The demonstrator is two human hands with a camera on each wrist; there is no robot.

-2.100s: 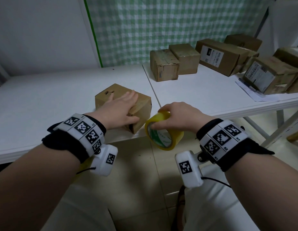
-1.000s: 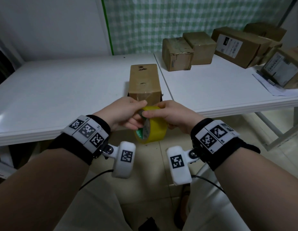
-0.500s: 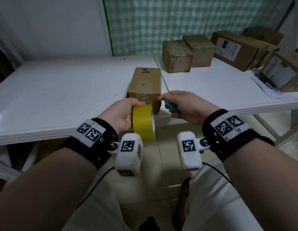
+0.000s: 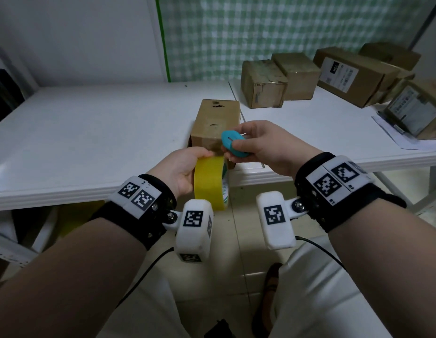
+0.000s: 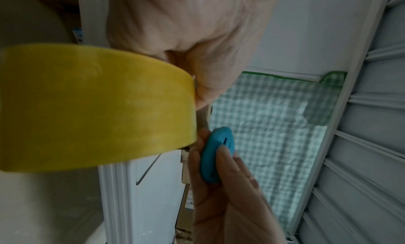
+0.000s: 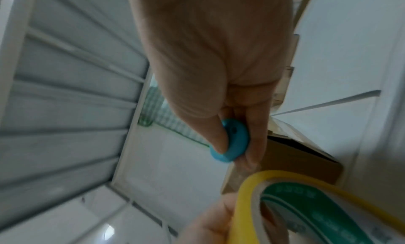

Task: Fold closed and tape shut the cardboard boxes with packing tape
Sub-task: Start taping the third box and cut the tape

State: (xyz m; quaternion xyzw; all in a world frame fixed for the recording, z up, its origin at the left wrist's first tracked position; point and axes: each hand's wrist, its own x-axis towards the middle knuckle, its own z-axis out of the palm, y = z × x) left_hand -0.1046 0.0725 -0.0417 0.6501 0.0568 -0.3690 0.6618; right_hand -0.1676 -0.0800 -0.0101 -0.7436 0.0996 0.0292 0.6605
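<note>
- At the counter edge, the left hand grip curls round the yellow tape roll.
- Right hand grip pinches a blue cutter.
- Both hover just before the closed cardboard box; bare counter lies left.

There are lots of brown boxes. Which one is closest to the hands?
The lone cardboard box at the table's front edge, right behind the yellow tape roll and the blue cutter. The other boxes sit farther back on the right.
</note>
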